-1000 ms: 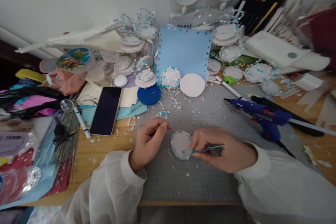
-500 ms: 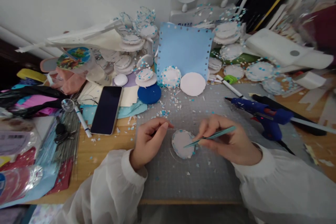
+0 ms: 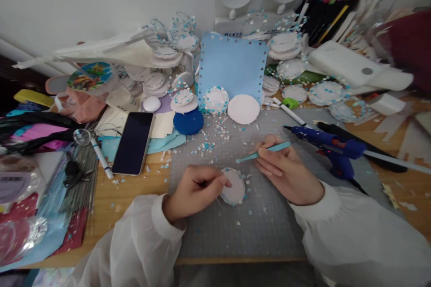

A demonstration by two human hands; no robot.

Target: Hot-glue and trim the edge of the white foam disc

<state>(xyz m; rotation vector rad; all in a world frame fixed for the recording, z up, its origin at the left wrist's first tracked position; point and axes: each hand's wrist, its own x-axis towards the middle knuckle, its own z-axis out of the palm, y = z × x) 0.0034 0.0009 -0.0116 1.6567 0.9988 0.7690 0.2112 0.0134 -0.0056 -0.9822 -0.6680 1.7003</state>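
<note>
A small white disc [image 3: 235, 188] edged with tiny pale and blue pieces lies on the grey cutting mat [image 3: 229, 237]. My left hand [image 3: 198, 188] has thumb and index finger pinched at the disc's left edge; its other fingers are curled. Between the thumb and fingers of my right hand [image 3: 286, 168] are teal tweezers [image 3: 264, 151], pointing left, with their tips above the mat, beyond the disc. Loose blue and white bits [image 3: 208, 145] are scattered on the mat behind the disc.
To the right lies a blue glue gun [image 3: 328, 141]. A phone [image 3: 134, 143], a white pen [image 3: 101, 158] and keys [image 3: 74, 172] are at the left. Behind stand a light blue card [image 3: 234, 65], a round blue lid [image 3: 188, 121] and decorated white discs [image 3: 215, 100].
My left hand has moved right onto the disc's edge. My right hand has lifted the tweezers off the disc and carried them away from me. The view has shifted slightly.
</note>
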